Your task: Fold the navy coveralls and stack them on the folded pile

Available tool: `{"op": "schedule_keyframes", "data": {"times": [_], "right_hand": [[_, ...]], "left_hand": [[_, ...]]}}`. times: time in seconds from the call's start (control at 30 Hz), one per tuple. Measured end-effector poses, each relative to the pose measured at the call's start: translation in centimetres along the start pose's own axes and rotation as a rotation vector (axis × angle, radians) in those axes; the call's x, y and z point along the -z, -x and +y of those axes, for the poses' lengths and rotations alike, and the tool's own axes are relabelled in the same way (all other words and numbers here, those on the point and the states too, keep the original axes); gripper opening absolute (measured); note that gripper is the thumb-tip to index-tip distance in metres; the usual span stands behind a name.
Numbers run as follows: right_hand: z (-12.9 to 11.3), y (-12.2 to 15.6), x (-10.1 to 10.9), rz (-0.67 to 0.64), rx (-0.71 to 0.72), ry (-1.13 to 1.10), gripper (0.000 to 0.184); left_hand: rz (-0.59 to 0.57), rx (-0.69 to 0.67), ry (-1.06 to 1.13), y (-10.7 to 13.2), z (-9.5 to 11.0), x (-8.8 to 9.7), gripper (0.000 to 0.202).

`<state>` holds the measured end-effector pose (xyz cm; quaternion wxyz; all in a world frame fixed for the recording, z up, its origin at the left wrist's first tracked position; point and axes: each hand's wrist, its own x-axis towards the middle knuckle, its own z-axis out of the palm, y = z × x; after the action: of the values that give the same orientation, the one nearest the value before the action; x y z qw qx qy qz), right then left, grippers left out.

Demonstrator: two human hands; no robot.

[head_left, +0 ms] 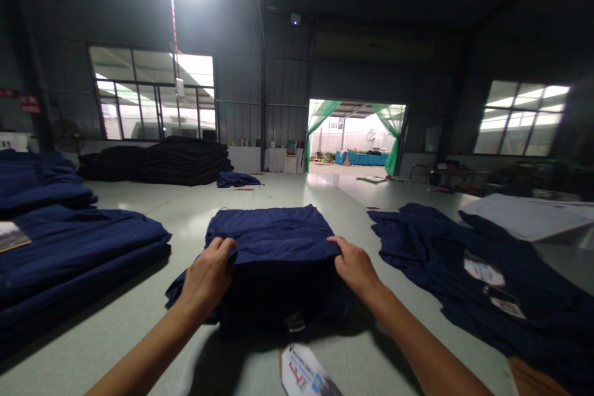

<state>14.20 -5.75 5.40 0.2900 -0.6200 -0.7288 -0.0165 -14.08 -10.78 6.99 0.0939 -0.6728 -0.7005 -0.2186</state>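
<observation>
In front of me a navy blue garment (278,226) lies partly folded on the pale table, its near edge lifted between my hands. My left hand (208,272) is closed on the left corner of that raised edge. On the right corner, my right hand (355,266) pinches the cloth between thumb and fingers. The underside of the lifted part is in dark shadow, where a small label (295,322) shows. A printed paper hang tag (306,372) hangs below it, near the bottom of the view. Whether the garment is a jacket or trousers I cannot tell.
Folded navy garments (83,247) are stacked on the left. Another navy garment (431,253) with tags lies spread on the right, near white sheets (529,216). A dark cloth pile (158,161) and a small navy bundle (236,179) sit farther back on the table (264,195).
</observation>
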Motion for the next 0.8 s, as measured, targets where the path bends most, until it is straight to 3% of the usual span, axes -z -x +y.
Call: {"op": "schedule_keyframes", "data": {"times": [0.1,0.17,0.27,0.37,0.43,0.53,0.57,0.6,0.63,0.73,0.8], "right_hand": [[-0.1,-0.5,2.3,-0.040,-0.002,-0.236,0.043],[-0.1,-0.3,3.0,-0.107,0.051,-0.256,0.033],[0.5,0.3,2.8,-0.282,0.079,-0.041,0.024],[1.0,0.5,1.8,-0.424,-0.116,0.229,0.022],[1.0,0.3,1.3,-0.292,-0.181,0.236,0.034],[0.5,0.1,0.7,0.157,0.020,0.127,0.053],[0.5,0.1,0.5,0.256,0.081,0.132,0.054],[0.5,0.2,0.1,0.281,0.114,0.169,0.053],[0.6,0.4,-0.4,0.229,0.113,0.230,0.049],[1.1,1.2,-2.1,-0.098,-0.018,0.428,0.037],[1.1,1.6,-2.9,-0.148,-0.039,0.468,0.035]], "left_hand": [[0.042,-0.010,0.110,-0.4,-0.5,0.0,0.020],[-0.010,-0.063,0.178,-0.3,-0.6,0.0,0.016],[-0.239,-0.116,0.119,0.0,-0.6,-0.5,0.021],[-0.443,-0.054,-0.011,0.3,-0.6,-1.3,0.022],[-0.339,0.019,0.012,0.2,-0.5,-1.8,0.031],[0.131,-0.013,0.094,-0.1,-0.2,-2.3,0.058],[0.242,-0.046,0.079,-0.1,-0.3,-2.6,0.065],[0.268,-0.078,0.043,-0.1,-0.4,-3.0,0.068],[0.206,-0.099,0.003,-0.1,-0.5,-3.5,0.069],[-0.122,-0.111,-0.029,0.3,-0.9,-5.0,0.061],[-0.163,-0.104,-0.011,0.5,-0.7,-5.6,0.054]]}}
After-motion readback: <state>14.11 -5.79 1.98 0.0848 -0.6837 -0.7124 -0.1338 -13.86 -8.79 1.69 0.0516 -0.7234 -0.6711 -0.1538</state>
